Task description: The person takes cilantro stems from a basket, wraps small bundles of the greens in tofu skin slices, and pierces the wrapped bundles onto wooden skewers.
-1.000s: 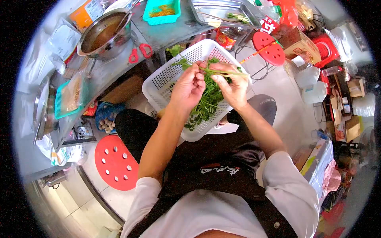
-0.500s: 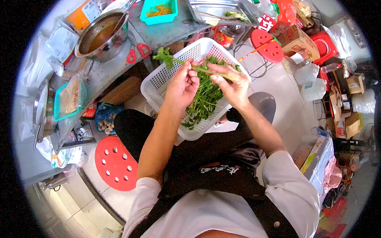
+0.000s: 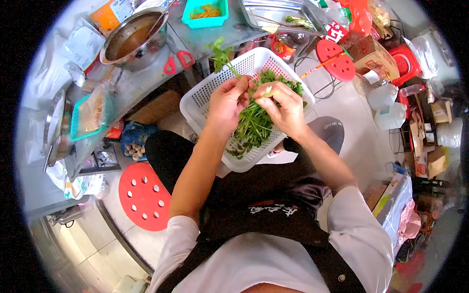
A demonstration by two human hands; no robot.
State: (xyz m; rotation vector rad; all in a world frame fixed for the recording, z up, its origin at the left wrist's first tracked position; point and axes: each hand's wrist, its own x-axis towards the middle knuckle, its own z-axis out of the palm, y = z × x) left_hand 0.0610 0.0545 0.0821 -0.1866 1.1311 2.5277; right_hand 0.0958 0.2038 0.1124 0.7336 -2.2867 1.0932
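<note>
A white perforated basket (image 3: 195,104) rests at my lap, with a heap of leafy green herbs (image 3: 254,128) inside. Above it, my left hand (image 3: 228,103) pinches a green herb stalk, whose leafy top (image 3: 221,54) points up and away over the basket's far left edge. Close beside it on the right, my right hand (image 3: 282,106) is closed on the stem end of the stalk, a pale piece showing between thumb and forefinger. The fingertips of both hands nearly meet.
On the grey table are a metal bowl of brown liquid (image 3: 132,44), red-handled scissors (image 3: 178,62), a turquoise basket (image 3: 205,22) and a metal tray (image 3: 278,14). Red stools (image 3: 145,210) stand at lower left and upper right. Boxes and jugs (image 3: 383,95) are at right.
The leafy end of the stalk has risen and turned upward. My right hand has closed in on the stem end, which earlier stuck out past its fingers. The view has shifted slightly.
</note>
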